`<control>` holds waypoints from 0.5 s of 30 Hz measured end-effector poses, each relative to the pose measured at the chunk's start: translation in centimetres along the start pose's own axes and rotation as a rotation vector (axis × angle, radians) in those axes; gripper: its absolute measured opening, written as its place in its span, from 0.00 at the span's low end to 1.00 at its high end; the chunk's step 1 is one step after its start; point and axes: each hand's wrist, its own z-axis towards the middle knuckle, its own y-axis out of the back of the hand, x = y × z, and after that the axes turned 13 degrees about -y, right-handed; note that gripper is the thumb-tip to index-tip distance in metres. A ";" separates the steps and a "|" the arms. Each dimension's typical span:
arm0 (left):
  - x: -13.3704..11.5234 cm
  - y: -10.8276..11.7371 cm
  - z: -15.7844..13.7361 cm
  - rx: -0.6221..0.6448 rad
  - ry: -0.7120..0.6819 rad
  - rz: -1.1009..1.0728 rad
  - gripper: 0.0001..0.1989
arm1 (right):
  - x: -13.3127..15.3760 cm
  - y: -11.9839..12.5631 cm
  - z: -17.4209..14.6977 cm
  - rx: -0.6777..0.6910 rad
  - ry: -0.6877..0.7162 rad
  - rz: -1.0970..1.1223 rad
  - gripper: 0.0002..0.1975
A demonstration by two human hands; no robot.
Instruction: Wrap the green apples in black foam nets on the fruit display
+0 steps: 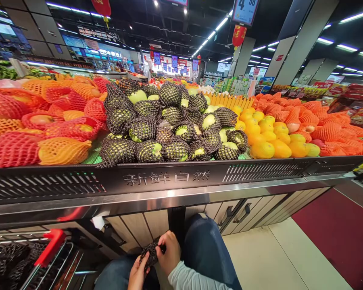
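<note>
Low between my knees, a black foam fruit net is held in both hands. My left hand grips it from the lower left, thumb laid along its side. My right hand pinches its upper right edge with bent fingers. Whether a fruit sits inside this net cannot be made out. Above and ahead, a heap of green fruit in black nets fills the middle of the display, with some green skin showing through.
A shopping cart with more black nets stands at the lower left. The display's black front rail runs across, above wooden cabinet doors. Fruit in red and yellow nets lies left; oranges and red-netted fruit lie right.
</note>
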 end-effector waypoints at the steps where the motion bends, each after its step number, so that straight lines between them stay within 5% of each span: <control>1: 0.0 0.1 0.0 0.013 0.004 -0.011 0.26 | 0.0 -0.1 -0.4 0.039 0.129 -0.039 0.09; 4: -0.2 0.4 0.0 0.049 -0.009 -0.063 0.24 | -0.2 -0.5 -1.4 0.171 0.436 -0.200 0.02; 10: -0.2 0.8 0.5 0.044 -0.003 -0.008 0.16 | -0.7 -1.6 -2.6 0.277 0.764 -0.411 0.08; 13: 0.1 1.1 1.2 0.060 -0.010 0.061 0.15 | -1.5 -3.1 -3.4 0.335 0.835 -0.363 0.10; 15: 0.3 1.2 1.4 0.054 -0.036 0.093 0.13 | -2.1 -3.8 -3.9 0.360 0.724 -0.281 0.10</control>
